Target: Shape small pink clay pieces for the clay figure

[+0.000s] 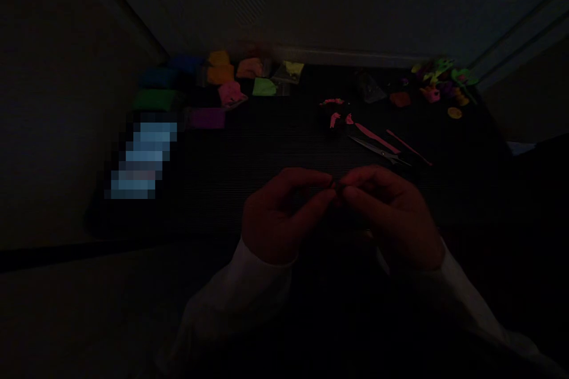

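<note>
The scene is very dark. My left hand (284, 213) and my right hand (391, 213) meet fingertip to fingertip over a black mat (267, 154). Both pinch a tiny dark piece (338, 186) between thumb and fingers; I cannot make out what it is. White sleeves cover both wrists. Beyond the hands lie scissors (377, 150), a thin pink stick (406, 147) and pink clay pieces (340, 113).
Several bags and lumps of coloured clay (222, 86) sit at the mat's far left. Small finished clay figures (440, 80) stand at the far right. A blurred bright screen (144, 157) lies at the left. A wall runs behind the table.
</note>
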The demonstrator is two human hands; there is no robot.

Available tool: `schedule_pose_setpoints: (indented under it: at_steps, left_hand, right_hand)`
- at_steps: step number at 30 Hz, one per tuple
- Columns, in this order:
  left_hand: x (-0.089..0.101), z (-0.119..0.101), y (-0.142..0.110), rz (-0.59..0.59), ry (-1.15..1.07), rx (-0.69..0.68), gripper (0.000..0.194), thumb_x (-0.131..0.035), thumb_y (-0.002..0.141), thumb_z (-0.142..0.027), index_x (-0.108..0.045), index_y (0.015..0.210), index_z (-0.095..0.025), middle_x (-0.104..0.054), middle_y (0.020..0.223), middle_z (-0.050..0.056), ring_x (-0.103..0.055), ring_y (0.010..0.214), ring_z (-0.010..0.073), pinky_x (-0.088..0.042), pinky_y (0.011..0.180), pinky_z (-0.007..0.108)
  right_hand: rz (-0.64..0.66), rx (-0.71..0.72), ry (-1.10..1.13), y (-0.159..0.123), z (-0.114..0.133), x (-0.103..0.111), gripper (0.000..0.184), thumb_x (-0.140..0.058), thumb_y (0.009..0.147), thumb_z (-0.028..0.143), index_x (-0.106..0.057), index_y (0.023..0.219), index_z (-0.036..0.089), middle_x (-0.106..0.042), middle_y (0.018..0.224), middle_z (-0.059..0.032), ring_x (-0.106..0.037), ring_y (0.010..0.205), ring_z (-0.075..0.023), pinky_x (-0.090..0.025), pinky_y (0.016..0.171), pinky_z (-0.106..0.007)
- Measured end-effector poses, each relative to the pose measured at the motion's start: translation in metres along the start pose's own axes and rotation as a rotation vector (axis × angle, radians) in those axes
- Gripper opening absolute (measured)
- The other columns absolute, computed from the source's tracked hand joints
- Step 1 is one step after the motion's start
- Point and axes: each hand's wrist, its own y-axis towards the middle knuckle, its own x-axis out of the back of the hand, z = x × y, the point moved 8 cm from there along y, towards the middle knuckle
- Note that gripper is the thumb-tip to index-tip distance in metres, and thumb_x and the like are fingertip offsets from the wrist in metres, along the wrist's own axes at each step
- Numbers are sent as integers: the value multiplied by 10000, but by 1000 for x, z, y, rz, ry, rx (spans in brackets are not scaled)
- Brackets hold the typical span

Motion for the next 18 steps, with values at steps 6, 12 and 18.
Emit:
schedule_pose_setpoints:
  at_steps: [6, 12, 18]
  left_hand:
    - [0, -9, 0, 37, 48, -114, 192, -633, 682, -99, -630, 829, -223, -643, 819, -34, -586, 780, 76, -463, 698, 170]
    - [-2, -18, 3, 92, 131, -182, 196, -608, 694, -90, -653, 825, -228, -631, 841, -2, -588, 751, 99, -478, 687, 206]
    - [-2, -16, 1, 102, 112, -129, 211, -605, 687, -86, -655, 827, -236, -627, 838, 3, -589, 742, 110, -482, 675, 213]
  right_hand:
    - [2, -32, 32, 0, -4, 1, 91, -630, 723, 206, -634, 803, 248, -631, 717, 59, -574, 671, -39, -448, 625, -139]
    - [25, -30, 35, 1, -6, -1, 95, -618, 733, 213, -632, 822, 242, -631, 711, 50, -577, 683, -62, -453, 645, -177]
    - [12, -46, 33, 2, -7, -1, 100, -625, 723, 235, -633, 823, 238, -639, 711, 34, -587, 678, -91, -466, 647, -225]
